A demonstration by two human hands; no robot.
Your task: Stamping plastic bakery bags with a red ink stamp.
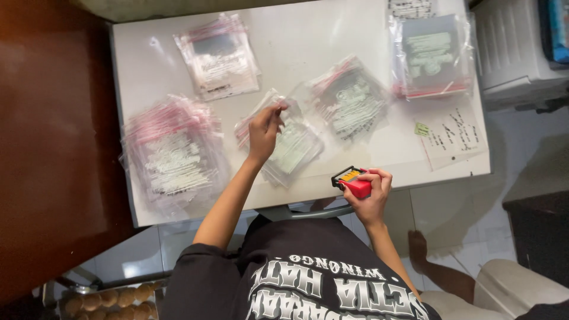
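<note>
My left hand (265, 129) rests on a stack of clear zip bags (290, 148) in the middle of the white table (296, 41), fingers pinching the top bag's upper edge. My right hand (372, 191) grips a small red and black hand stamper (353, 181) at the table's near edge, just right of that stack. Each bag has a red seal strip and a pale printed panel.
More piles of the same bags lie around: a thick one at left (172, 155), one at the back (218, 56), one right of centre (349, 98), one at the far right (431, 56). A handwritten paper note (453, 135) lies under the far right pile. A dark wooden surface (53, 148) borders the table's left.
</note>
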